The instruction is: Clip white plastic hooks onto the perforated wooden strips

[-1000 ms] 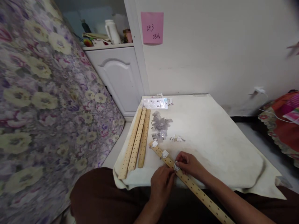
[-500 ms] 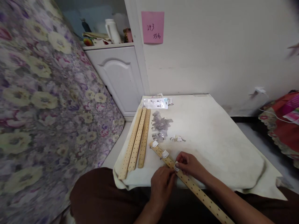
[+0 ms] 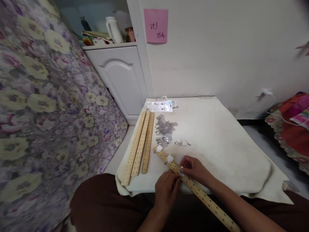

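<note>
A long pale wooden strip with rows of holes (image 3: 202,196) slants from the cloth down over the table's near edge. Closed at its left edge, my left hand (image 3: 166,187) grips the strip. My right hand (image 3: 194,167) pinches a small white tag (image 3: 181,171) against the strip, close to the left fingertips. What the tag hangs from is mostly hidden by the fingers. Farther up the same strip sit two more white tags, one in the middle (image 3: 169,159) and one near the far end (image 3: 158,148), each with a small metal piece.
Several similar perforated strips (image 3: 140,146) lie side by side at the left. Small clear bags with metal pieces (image 3: 165,126) are heaped beside them. Loose tagged pieces (image 3: 182,142) lie right of the bags. A clear blister pack (image 3: 159,106) rests at the cloth's far edge.
The view has shifted slightly. Both hands stay at the same spot on the strip, the right still pinching the tag; little else differs.
</note>
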Demonstrator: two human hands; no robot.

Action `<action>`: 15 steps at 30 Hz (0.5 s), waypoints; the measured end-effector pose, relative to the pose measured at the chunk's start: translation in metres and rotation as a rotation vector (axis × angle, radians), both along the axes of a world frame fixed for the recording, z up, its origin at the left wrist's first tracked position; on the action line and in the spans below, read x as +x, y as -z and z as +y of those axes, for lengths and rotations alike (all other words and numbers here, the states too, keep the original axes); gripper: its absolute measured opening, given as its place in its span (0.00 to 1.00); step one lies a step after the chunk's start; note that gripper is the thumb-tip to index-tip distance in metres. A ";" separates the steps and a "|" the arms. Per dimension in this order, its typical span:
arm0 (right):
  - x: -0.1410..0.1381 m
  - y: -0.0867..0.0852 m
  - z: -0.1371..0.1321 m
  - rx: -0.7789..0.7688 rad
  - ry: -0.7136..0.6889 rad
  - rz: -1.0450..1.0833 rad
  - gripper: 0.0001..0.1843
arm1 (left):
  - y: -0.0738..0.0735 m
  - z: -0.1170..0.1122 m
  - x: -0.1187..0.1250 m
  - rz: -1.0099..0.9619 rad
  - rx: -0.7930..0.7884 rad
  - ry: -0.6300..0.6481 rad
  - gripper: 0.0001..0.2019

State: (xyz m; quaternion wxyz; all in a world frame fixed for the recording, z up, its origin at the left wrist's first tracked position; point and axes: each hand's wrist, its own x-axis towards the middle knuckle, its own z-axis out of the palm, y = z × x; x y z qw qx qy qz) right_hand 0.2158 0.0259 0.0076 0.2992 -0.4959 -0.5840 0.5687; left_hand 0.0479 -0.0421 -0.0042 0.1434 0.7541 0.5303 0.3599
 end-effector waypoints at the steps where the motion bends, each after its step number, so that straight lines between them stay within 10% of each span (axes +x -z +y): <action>1: 0.000 -0.001 0.000 -0.007 -0.005 0.001 0.06 | 0.000 0.000 0.000 -0.004 -0.002 0.002 0.06; 15: 0.001 -0.002 -0.002 -0.064 -0.023 0.053 0.07 | 0.000 0.000 -0.001 -0.001 0.005 0.000 0.06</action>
